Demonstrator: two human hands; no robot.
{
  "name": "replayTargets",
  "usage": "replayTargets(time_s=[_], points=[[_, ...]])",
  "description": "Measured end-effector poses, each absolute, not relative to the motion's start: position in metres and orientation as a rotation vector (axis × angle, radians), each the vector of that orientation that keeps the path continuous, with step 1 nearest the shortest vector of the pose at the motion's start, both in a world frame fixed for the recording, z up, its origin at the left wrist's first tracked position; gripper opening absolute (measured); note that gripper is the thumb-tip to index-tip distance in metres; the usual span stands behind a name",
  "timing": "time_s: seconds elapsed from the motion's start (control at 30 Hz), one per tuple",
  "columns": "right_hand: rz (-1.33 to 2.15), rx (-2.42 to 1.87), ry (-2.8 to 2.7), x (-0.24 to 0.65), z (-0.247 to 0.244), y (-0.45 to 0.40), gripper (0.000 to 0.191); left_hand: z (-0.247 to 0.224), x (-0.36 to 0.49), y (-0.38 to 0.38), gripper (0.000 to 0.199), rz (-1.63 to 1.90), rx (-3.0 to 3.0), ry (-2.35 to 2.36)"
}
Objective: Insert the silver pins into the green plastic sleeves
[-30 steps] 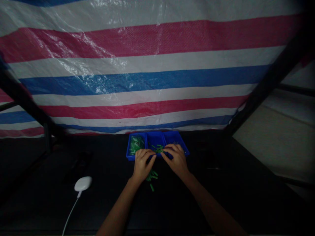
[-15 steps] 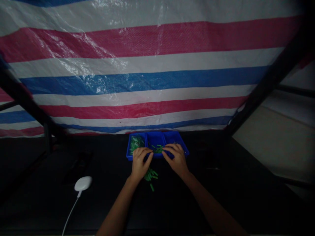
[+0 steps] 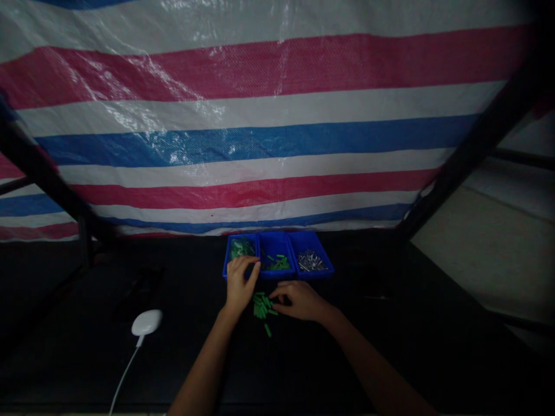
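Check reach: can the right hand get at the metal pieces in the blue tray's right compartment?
Probably yes. The right hand sits just in front of the blue tray, with nothing between them; only the tray's low front wall lies before the metal pieces.

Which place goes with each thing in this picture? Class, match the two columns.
Things:
1. Silver metal pieces
2. Pile of green pieces
3. White round device
4. Left hand

Places:
A. On the table, beside the right hand
B. Right compartment of the blue tray
C. On the table, trailing a white cable
D. At the tray's left compartment

Pairs: 1-B, 2-A, 3-C, 4-D
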State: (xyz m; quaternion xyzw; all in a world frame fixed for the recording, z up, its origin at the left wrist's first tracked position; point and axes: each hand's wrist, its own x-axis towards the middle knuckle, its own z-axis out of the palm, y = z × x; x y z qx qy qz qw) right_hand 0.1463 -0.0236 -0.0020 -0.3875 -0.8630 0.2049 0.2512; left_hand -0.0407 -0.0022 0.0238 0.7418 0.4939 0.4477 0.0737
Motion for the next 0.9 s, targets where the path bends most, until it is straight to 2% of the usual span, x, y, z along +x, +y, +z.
replayTargets(time_s=[0.2, 0.67, 0.9], points=[[0.558, -1.052, -2.419, 0.147, 0.0, -0.024, 0.014, 0.023, -0.039, -0.002, 0.015, 1.204, 2.315, 1.512], [0.516, -1.185, -2.424, 0.148, 0.003, -0.025, 0.009, 0.022, -0.038, -0.003, 0.014, 1.167, 2.329, 1.524], [0.518, -1.071, -2.181, 0.145, 0.011, -0.027, 0.009, 0.023, -0.039, -0.004, 0.014, 1.193, 2.333, 1.503]])
